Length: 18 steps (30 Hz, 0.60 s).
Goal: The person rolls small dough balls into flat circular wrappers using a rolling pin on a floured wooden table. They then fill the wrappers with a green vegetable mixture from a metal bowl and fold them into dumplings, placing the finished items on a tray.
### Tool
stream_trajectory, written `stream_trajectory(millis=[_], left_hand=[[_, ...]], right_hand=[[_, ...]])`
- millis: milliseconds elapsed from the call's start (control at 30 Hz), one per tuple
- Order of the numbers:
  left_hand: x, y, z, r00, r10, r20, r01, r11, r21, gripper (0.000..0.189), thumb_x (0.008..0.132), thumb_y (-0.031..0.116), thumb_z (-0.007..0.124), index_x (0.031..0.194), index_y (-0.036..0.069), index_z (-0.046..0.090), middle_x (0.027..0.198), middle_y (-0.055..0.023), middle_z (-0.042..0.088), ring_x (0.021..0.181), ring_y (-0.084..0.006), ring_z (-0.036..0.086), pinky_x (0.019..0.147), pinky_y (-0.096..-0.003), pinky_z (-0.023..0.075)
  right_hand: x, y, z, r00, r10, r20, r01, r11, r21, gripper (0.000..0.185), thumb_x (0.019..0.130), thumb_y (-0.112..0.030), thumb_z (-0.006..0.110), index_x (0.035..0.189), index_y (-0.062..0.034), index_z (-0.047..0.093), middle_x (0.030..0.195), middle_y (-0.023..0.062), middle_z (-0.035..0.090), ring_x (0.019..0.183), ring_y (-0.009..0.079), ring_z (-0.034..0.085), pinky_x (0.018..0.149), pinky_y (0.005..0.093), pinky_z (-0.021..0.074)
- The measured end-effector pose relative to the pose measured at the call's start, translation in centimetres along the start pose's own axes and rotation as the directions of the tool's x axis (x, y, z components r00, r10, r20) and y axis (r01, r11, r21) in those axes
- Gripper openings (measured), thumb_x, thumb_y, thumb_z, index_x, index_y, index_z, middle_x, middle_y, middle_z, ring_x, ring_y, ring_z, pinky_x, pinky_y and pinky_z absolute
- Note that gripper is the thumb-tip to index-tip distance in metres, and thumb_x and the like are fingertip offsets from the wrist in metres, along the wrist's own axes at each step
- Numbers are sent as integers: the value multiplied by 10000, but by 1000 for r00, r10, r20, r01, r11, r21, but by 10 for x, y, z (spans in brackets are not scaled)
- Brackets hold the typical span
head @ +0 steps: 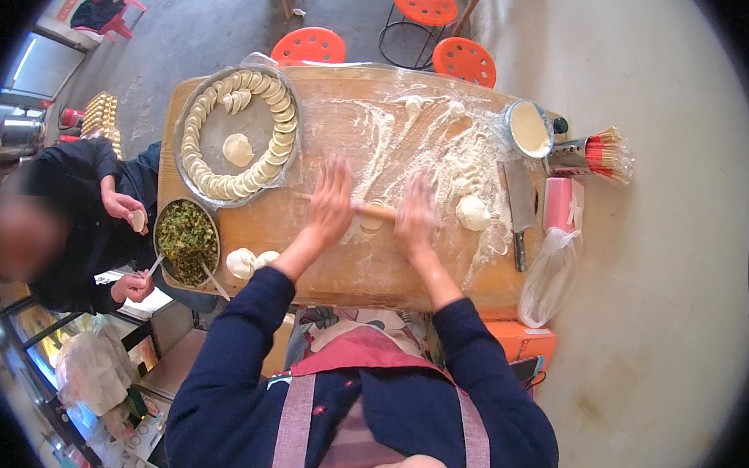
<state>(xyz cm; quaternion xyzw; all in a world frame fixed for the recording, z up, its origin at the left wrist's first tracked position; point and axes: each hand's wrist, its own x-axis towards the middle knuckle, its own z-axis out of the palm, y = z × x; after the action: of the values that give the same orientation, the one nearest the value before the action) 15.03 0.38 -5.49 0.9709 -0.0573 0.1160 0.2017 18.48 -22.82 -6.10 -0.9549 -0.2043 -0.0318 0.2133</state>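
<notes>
My left hand and my right hand lie palm down on a thin wooden rolling pin, fingers stretched forward and blurred. Beneath the pin, between my hands, is a small round dough wrapper. A larger lump of dough rests on the floured wooden table to the right of my right hand. Left of my left forearm sit white dough lumps. A round tray at the back left holds a ring of folded dumplings around a flat dough piece.
A co-worker's hand at left holds a wrapper; the other grips a utensil at the bowl of chopped green filling. At right are a cleaver, flour bowl, chopstick holder, pink box and plastic bag.
</notes>
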Motion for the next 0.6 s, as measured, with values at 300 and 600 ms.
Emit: stream_trajectory(millis=[300, 600], left_hand=[[2, 3, -6, 996, -41, 84, 29, 989, 143, 860, 959, 416, 629, 1571, -94, 305, 1663, -289, 275, 1557, -454, 235, 1266, -571, 186], [-2, 5, -3, 993, -80, 87, 75, 996, 50, 878, 904, 294, 689, 1590, -72, 282, 1688, -258, 237, 1568, -429, 222, 1275, -559, 164]], right_hand=[[18, -1, -15, 998, -39, -38, 41, 999, 28, 625, 969, -194, 513, 1516, 94, 421, 1606, 298, 384, 1511, 440, 353, 1249, 557, 255], [8, 8, 0, 999, -5, -53, 8, 999, 45, 594, 975, -199, 509, 1514, 47, 466, 1605, 259, 411, 1522, 389, 365, 1255, 538, 257]])
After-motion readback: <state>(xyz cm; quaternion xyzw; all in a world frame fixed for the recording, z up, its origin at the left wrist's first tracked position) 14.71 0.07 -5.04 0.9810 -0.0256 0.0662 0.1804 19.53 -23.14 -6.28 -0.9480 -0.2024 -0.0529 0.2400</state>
